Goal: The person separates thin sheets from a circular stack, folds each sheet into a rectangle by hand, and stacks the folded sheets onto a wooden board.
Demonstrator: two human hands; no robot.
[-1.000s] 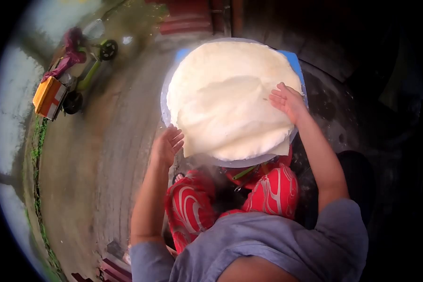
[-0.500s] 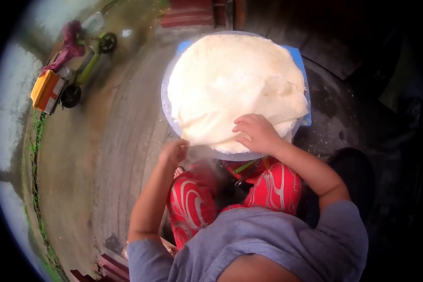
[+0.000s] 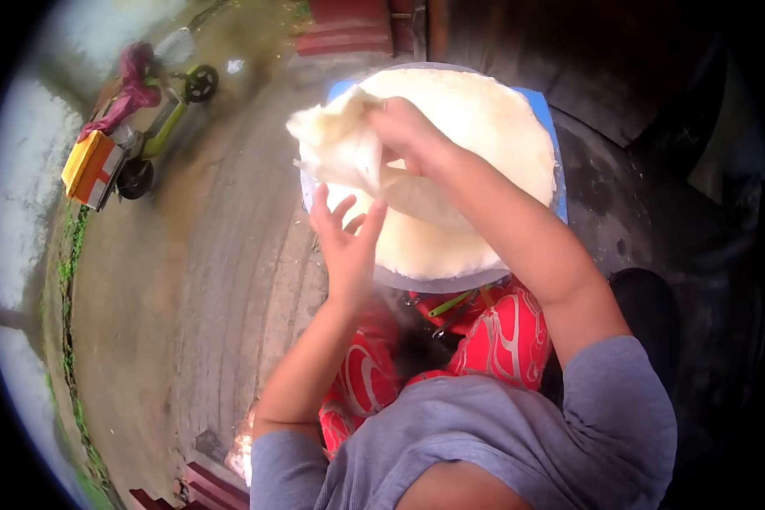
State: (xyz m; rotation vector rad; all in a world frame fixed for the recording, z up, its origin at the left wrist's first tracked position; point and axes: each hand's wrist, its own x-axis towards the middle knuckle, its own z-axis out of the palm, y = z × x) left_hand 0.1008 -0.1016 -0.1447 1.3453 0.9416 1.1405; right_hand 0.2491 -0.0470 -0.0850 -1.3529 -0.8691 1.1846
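A thin, cream-coloured cloth-like sheet (image 3: pixel 336 140) is bunched up and raised over the left side of a large round pale slab (image 3: pixel 484 127). My right hand (image 3: pixel 406 136) grips the gathered sheet, its fingers partly hidden. Just below the bunched part, my left hand (image 3: pixel 347 242) has its fingers spread and holds nothing. The slab, smooth on top, rests on a round grey board (image 3: pixel 438 284). Part of the sheet hangs from my right hand across the slab's middle.
Blue corners of a flat support (image 3: pixel 538 104) show beneath the board. A green-handled tool (image 3: pixel 450 303) lies in something red below the front edge. At upper left stands a green scooter (image 3: pixel 163 127) beside an orange and white box (image 3: pixel 92 170). Dark red steps (image 3: pixel 344 30) are behind.
The sheet was spread over the slab and is now peeled up and bunched toward the left. My right hand moved up and left with it; my left hand let go of its near-left edge and opened.
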